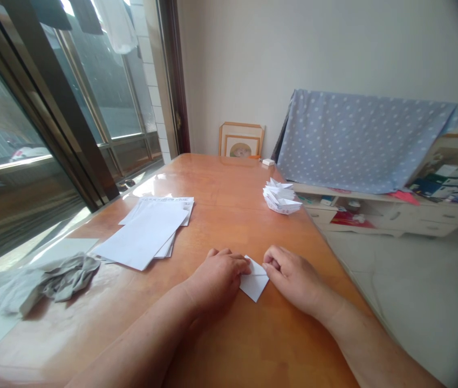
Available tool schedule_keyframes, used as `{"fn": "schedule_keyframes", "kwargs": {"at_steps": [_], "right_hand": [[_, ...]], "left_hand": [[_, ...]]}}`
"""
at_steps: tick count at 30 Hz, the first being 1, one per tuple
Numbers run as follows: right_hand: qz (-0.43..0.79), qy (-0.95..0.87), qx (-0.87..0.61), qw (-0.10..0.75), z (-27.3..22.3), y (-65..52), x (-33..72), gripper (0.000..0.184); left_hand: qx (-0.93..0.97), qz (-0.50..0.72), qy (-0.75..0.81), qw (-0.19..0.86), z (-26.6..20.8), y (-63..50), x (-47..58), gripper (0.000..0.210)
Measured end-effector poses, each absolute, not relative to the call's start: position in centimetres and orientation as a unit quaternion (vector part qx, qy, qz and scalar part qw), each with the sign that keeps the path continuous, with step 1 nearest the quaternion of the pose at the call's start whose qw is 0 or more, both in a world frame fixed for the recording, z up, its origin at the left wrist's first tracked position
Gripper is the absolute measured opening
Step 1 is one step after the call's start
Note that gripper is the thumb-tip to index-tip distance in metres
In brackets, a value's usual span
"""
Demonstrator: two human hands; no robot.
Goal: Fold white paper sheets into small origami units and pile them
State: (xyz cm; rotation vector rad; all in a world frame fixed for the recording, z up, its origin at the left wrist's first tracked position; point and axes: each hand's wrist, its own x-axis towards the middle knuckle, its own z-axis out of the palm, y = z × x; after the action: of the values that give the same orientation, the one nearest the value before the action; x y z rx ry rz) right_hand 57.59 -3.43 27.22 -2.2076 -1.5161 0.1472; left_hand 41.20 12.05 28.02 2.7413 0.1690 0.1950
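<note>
A small piece of white folded paper (255,288) lies between my hands on the wooden table, with a crease line across it. My left hand (220,276) grips its left edge, thumb and fingers closed together there. At the opposite corner, my right hand (295,277) has its fingers curled and pinched on the paper's tip. Parts of the paper's edges are hidden under my fingertips. Farther up the table, near its right edge, sits a cluster of folded white paper boats (280,196), nested together. To the left lies a stack of white paper sheets (142,231), some with print showing.
A crumpled grey cloth (46,280) lies at the table's left side. A small white box (268,162) is at the far end, with a framed picture (241,141) behind. Right of the table (208,183) stands a low white cabinet (398,215), below a blue dotted cloth (370,140).
</note>
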Motion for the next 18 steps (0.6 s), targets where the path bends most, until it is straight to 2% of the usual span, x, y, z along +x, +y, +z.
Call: {"fn": "schedule_keyframes", "kwargs": {"at_steps": [3, 6, 18], "right_hand": [[0.057, -0.618, -0.747, 0.239, 27.3, -3.4, 56.9, 0.016], [0.048, -0.661, -0.719, 0.21, 27.4, -3.6, 56.4, 0.02], [0.009, -0.69, -0.713, 0.125, 28.2, -4.0, 54.7, 0.019]], "left_hand": [[0.974, 0.073, 0.061, 0.208, 27.7, 12.3, 41.1, 0.043], [0.971, 0.076, 0.065, 0.219, 27.4, 12.5, 41.2, 0.046], [0.961, 0.101, 0.092, 0.241, 27.0, 12.5, 41.4, 0.046]]}}
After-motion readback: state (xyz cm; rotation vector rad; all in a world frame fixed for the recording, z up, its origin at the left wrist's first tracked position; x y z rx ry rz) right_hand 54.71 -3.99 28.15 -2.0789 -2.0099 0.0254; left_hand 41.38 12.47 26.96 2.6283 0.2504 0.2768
